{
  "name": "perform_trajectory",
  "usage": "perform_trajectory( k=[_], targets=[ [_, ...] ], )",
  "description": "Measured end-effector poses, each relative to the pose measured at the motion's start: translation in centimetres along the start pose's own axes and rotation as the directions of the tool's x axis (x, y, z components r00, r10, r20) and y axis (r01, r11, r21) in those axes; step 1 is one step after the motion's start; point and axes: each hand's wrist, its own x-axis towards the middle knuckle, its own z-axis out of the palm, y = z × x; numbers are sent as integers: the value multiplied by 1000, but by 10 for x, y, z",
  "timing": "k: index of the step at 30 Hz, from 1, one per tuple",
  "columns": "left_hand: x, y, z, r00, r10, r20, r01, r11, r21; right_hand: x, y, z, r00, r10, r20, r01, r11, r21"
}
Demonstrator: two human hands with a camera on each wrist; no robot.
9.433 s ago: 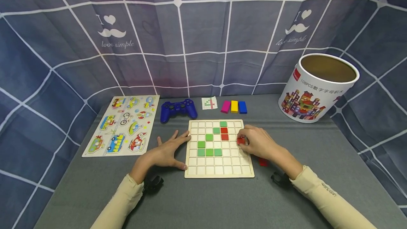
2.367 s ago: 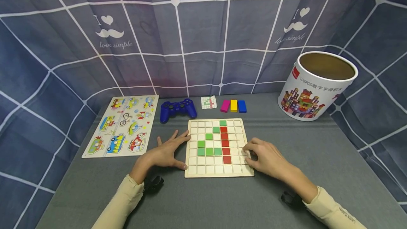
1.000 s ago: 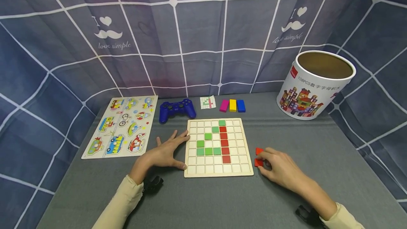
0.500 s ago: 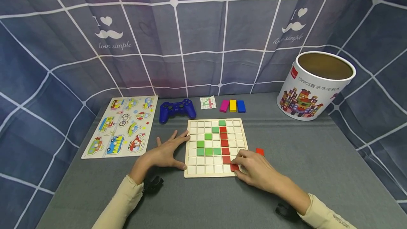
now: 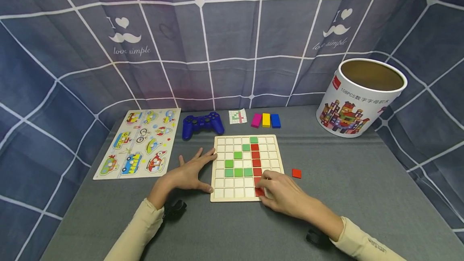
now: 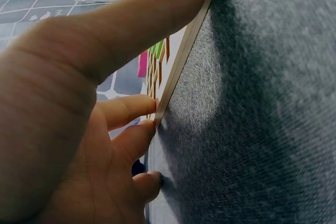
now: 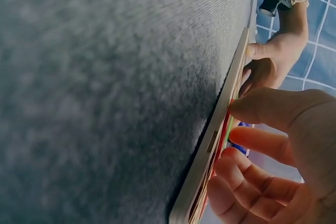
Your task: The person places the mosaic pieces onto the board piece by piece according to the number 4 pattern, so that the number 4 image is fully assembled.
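Two hands are working at my grid board (image 5: 222, 196) on the grey tabletop (image 5: 362, 180).
My right hand (image 5: 284, 196) is pinching a red tile (image 5: 259, 191) at the bottom row; my left hand (image 5: 188, 174) is bracing flat. One spare red tile (image 5: 296, 173), gamepad (image 5: 202, 124), bucket (image 5: 359, 100) are lying clear.

A blue plastic game controller (image 5: 202, 124), a vehicle picture puzzle board (image 5: 139, 142), three coloured blocks (image 5: 266, 120) and an open cardboard tub (image 5: 359, 99) sit on the grey cloth.
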Motion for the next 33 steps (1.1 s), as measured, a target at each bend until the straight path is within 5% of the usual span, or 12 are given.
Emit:
perform_trajectory(
  k=[8, 18, 33],
  targets=[
    [1, 0, 0, 1000, 0, 5, 0, 1000, -1, -16, 20, -11, 995, 36, -90, -38, 999, -20],
    [1, 0, 0, 1000, -16, 12, 16, 1000, 1, -46, 55, -39, 964, 250, -94, -264, 941, -213],
    [0, -1, 1, 1000, -2, 2, 2, 1000, -2, -44, 68, -40, 947, 315, -63, -321, 935, -148]
  ],
)
